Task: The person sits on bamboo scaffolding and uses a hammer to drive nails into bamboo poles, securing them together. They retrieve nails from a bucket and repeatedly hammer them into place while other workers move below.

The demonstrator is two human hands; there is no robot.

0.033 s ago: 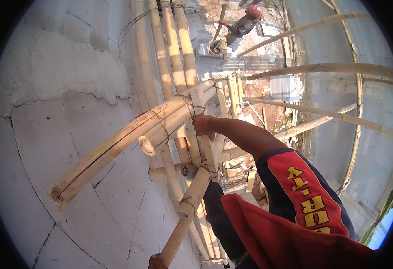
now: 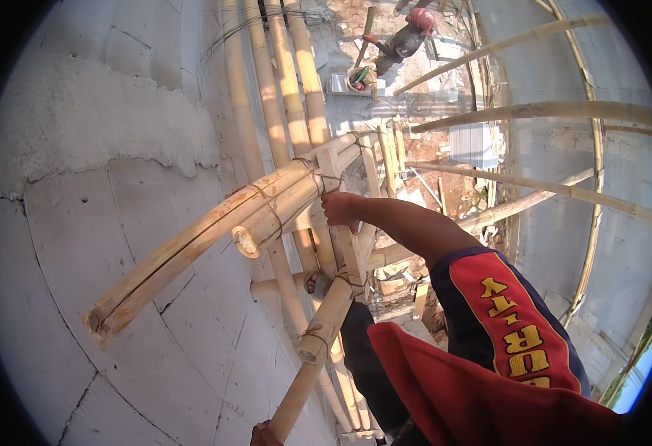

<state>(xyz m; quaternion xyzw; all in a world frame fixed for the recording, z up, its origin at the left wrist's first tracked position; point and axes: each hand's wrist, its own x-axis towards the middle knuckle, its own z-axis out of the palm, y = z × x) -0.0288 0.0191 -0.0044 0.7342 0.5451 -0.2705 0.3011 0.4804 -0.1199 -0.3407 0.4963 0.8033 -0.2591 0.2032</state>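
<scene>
Beside the wall (image 2: pixel 66 245), the right hand (image 2: pixel 340 209) clasps a wooden post (image 2: pixel 351 254) and the left hand (image 2: pixel 264 435) a bamboo pole (image 2: pixel 296 401).

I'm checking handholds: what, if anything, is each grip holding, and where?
The right grip holds a pale flat wooden upright around mid-length; the left grip, a round tan bamboo pole by its lowest visible part.

This is an outdoor building site. Bamboo poles (image 2: pixel 211 215) are lashed into scaffolding beside a block wall (image 2: pixel 81 253), which carries a rough patch of plaster (image 2: pixel 103 111). Well below, debris litters the dirt ground (image 2: pixel 451 192), a worker (image 2: pixel 404 46) bends near a bucket (image 2: pixel 362 77), and flat sheets (image 2: pixel 475 145) lie stacked. Blue sky (image 2: pixel 646 379) shows at one edge.
</scene>
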